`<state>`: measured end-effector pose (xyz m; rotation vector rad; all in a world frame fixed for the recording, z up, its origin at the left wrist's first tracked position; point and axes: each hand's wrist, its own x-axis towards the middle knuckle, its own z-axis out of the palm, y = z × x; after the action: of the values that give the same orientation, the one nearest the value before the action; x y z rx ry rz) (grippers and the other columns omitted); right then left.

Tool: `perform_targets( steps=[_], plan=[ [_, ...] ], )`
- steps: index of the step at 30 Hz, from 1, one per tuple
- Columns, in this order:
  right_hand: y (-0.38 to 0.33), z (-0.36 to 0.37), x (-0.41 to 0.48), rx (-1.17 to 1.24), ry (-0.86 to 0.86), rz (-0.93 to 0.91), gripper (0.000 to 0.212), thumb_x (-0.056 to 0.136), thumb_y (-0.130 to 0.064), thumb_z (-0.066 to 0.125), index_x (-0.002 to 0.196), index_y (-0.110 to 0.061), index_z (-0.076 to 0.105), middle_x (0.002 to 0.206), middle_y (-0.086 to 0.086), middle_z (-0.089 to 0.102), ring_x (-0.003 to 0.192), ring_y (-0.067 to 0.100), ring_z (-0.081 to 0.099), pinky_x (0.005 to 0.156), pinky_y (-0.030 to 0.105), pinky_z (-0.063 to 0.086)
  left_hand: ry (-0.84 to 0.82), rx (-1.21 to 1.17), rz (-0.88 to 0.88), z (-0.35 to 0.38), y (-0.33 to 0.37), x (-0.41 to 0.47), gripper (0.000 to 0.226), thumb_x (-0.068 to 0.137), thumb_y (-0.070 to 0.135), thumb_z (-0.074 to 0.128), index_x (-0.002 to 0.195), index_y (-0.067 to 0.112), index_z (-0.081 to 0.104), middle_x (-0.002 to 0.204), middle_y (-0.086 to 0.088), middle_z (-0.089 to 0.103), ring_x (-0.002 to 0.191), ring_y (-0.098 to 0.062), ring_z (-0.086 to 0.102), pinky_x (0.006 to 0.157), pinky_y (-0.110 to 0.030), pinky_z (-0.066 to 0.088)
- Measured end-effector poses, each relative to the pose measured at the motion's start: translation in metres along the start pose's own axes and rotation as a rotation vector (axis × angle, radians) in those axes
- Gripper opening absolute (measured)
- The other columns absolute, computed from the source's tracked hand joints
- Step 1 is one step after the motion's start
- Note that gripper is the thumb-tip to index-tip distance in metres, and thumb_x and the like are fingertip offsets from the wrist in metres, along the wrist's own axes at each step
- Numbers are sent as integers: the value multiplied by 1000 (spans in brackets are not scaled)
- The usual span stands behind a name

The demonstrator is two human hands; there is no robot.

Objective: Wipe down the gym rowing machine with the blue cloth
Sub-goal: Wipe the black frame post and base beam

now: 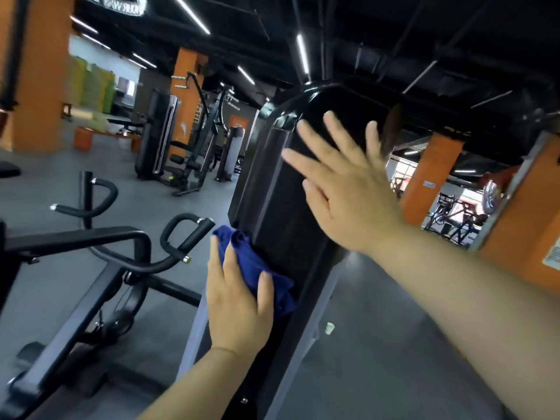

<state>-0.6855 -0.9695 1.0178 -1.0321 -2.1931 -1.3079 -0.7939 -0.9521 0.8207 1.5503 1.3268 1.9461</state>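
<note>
Mid-wipe: left hand (239,301) is pressing the cloth (257,268) against the machine's black shroud (272,192), low on its left edge. Right hand (348,189) is splayed open, bracing higher up. Next: likely working upward.

Head-worn view, forward, tilted, close-up.
</note>
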Motion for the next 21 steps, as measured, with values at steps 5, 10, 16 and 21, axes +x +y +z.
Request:
perform_targets(
  steps=[5,10,16,21],
  plan=[
    [-9,12,0,-8,31,-151,42,97,-26,38,132,-25,61,153,-2,43,147,21,29,120,50,-3,136,-54,87,5,62,46,72,89,48,36,154,18,27,162,1,20,148,-9,11,117,-16,9],
    [-10,17,-3,-13,41,-166,40,96,-25,42,132,-26,60,154,-1,42,148,24,26,119,52,-2,155,-103,-27,4,1,4,62,83,48,37,138,21,49,137,4,52,130,-18,45,108,-38,38],
    [-26,27,-11,-42,22,-156,43,94,-19,41,132,-24,61,152,-1,44,148,26,26,118,56,-3,112,-160,-283,1,-33,-42,61,87,51,32,145,32,40,158,11,29,144,-8,26,117,-34,25],
    [-42,38,-23,-80,10,-203,46,96,-23,32,130,-19,64,148,2,49,146,25,31,119,56,5,96,-147,-53,3,12,27,58,93,55,25,148,40,35,159,20,21,136,19,9,104,-7,11]
  ],
)
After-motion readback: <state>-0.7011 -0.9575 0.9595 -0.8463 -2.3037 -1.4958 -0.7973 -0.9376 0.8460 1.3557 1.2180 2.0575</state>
